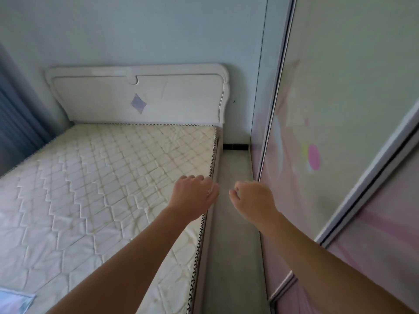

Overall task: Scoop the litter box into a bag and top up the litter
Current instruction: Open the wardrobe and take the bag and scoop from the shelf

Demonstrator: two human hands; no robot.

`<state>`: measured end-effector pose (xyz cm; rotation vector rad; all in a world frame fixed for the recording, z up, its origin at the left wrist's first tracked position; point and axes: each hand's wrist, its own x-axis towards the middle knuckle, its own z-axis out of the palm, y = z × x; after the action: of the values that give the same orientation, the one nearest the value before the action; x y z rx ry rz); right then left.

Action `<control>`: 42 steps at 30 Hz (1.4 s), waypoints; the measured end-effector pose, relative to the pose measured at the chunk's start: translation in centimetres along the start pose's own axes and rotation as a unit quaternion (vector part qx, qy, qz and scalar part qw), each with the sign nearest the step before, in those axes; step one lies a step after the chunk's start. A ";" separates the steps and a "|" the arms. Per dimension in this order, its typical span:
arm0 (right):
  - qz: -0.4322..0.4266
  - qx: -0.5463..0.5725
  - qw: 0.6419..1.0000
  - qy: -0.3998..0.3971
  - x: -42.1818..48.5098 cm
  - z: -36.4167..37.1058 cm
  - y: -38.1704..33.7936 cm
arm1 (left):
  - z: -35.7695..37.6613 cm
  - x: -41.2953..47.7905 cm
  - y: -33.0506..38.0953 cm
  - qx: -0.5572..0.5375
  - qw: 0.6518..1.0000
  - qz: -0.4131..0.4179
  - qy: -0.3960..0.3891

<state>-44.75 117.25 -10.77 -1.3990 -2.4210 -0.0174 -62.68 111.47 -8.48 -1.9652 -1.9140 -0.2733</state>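
Observation:
No litter box, scoop, bag or litter is in view. Both my arms reach forward over the gap between a bed and a wardrobe. My left hand (193,196) hovers above the mattress's right edge, fingers loosely curled downward, holding nothing. My right hand (252,198) hangs over the narrow strip of floor, its fingers loosely curled and holding nothing.
A bare quilted mattress (102,189) on a white bed with a headboard (138,96) fills the left. A wardrobe with pink-patterned sliding doors (328,132) stands on the right. Between them runs a narrow grey floor strip (235,245). Blue curtains (15,123) hang at far left.

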 end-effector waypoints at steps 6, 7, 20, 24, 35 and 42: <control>0.007 0.003 1.000 -0.012 8.2 2.1 1.2 | 3.7 7.7 -2.7 0.006 1.000 -0.008 -0.012; 0.006 0.002 1.000 -0.014 9.7 2.6 1.6 | 4.7 9.2 -3.0 0.006 1.000 -0.006 -0.013; 0.149 -0.065 0.986 0.031 28.9 7.3 14.3 | 17.2 38.0 -2.7 -0.100 0.985 0.138 -0.003; 0.222 -0.114 0.968 0.042 29.5 5.5 18.7 | 18.9 43.2 1.6 -0.116 0.969 0.218 -0.017; 0.300 -0.168 0.937 0.057 33.5 8.7 19.8 | 26.1 52.4 3.7 -0.151 0.940 0.305 -0.019; 0.363 -0.170 0.915 0.039 38.9 10.0 20.1 | 29.7 58.7 3.2 -0.188 0.918 0.345 -0.044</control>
<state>-48.36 162.04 -11.75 -2.3220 -1.7459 -0.3157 -60.13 177.10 -12.56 -2.8001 -1.1416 -0.3663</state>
